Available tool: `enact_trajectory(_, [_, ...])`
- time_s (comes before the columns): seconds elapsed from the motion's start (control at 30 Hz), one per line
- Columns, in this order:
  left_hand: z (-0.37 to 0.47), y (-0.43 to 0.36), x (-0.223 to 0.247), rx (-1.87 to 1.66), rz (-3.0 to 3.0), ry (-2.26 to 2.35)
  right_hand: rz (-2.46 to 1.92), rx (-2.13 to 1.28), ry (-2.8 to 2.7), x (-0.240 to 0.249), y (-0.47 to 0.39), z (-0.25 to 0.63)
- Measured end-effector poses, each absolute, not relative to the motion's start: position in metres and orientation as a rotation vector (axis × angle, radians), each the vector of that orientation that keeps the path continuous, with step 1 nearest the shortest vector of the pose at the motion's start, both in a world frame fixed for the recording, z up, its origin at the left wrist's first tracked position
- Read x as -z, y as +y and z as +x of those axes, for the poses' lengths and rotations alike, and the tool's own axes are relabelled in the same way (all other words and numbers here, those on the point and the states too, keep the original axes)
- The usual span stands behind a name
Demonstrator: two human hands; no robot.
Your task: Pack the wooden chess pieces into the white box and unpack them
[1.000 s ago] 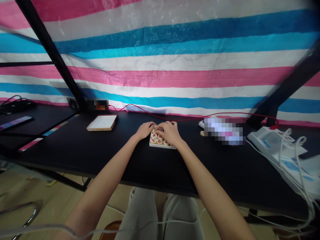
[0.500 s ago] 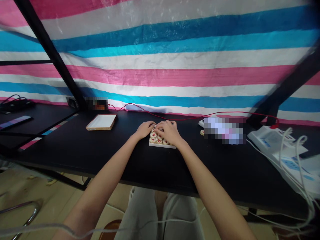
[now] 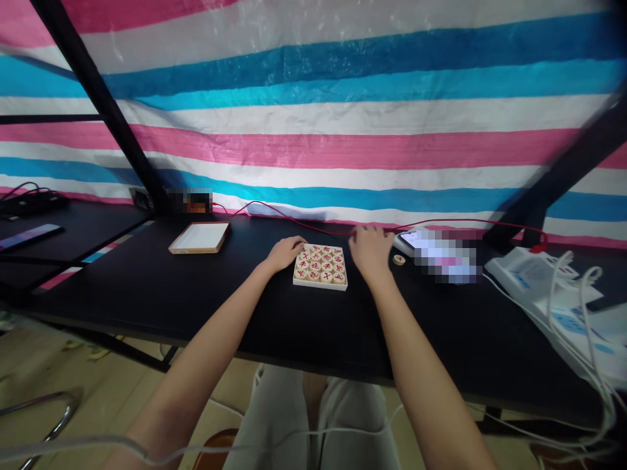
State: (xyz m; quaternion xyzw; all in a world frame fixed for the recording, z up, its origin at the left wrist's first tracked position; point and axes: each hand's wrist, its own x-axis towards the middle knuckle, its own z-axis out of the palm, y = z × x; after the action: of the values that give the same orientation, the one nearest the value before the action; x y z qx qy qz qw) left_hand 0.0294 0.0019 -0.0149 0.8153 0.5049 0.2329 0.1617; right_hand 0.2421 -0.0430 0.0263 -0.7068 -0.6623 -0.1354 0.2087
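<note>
A shallow white box point(image 3: 319, 284) lies on the black table, filled with rows of round wooden Chinese chess pieces point(image 3: 326, 266) marked in red. My left hand point(image 3: 285, 253) grips the box at its back left corner, with its fingertips on the edge. To the right of the box, my right hand point(image 3: 371, 247) is over the table with its fingers apart, holding nothing. One loose chess piece point(image 3: 399, 260) lies just right of that hand.
A box lid point(image 3: 200, 238) with a white inside lies at the left. A phone point(image 3: 411, 243), partly blurred, lies at the right, near a white power strip point(image 3: 529, 274) with cables. A red cable point(image 3: 294, 224) runs along the back edge.
My right hand has lifted off the box and moved right towards the loose piece, uncovering the chess pieces. My left hand has stayed at the box's corner.
</note>
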Motion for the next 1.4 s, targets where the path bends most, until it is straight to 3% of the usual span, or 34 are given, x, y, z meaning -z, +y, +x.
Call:
enact_trajectory(0.2, [0.031, 0.0, 0.011, -0.621, 2.295, 1.464, -2.566, 0.254, -1.567, -0.016, -0.036, 0.297])
enact_trajectory(0.53, [0.023, -0.005, -0.002, -0.452, 2.27, 1.425, -2.634, -0.014, -1.553, -0.013, -0.033, 0.307])
enact_trajectory(0.83, [0.023, -0.004, -0.001, -0.475, 2.267, 1.393, -2.373, -0.03, -1.7, -0.018, -0.04, 0.293])
enact_trajectory(1.13, [0.021, -0.004, -0.001, -0.498, 2.241, 1.331, -1.606, -0.291, -1.709, -0.02, -0.031, 0.258])
enact_trajectory(1.4, [0.018, 0.003, 0.006, -0.575, 2.172, 1.206, -1.396, -0.409, -1.888, -0.016, -0.04, 0.209])
